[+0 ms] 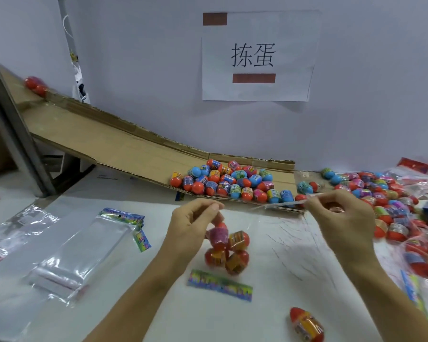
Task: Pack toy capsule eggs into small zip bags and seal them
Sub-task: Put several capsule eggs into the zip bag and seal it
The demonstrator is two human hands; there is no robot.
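— Centrally, what is shown above the white surface?

— A clear zip bag is seen held up by its top edge, with four capsule eggs gathered inside it, hanging just above a colourful header card that lies flat on the surface.

— How is the bag gripped?

— The bag's left corner is pinched between the thumb and curled fingers of the left hand. Its right corner is pinched likewise by the right hand, the fingers closed together on the plastic strip, so the top edge is pulled taut between the two hands.

— What else is pictured near the bag?

— Behind the bag, a heap of loose eggs in orange, blue and pink is collected at the foot of a cardboard chute that slopes down from the left. One red item, too blurred to identify, is seen at the chute's upper end. To the right of the bag, filled bags are piled. To its left, empty clear bags are laid flat. Nearer than the bag, a single egg is left lying on its side. On the wall above, a paper sign with printed characters is fixed.
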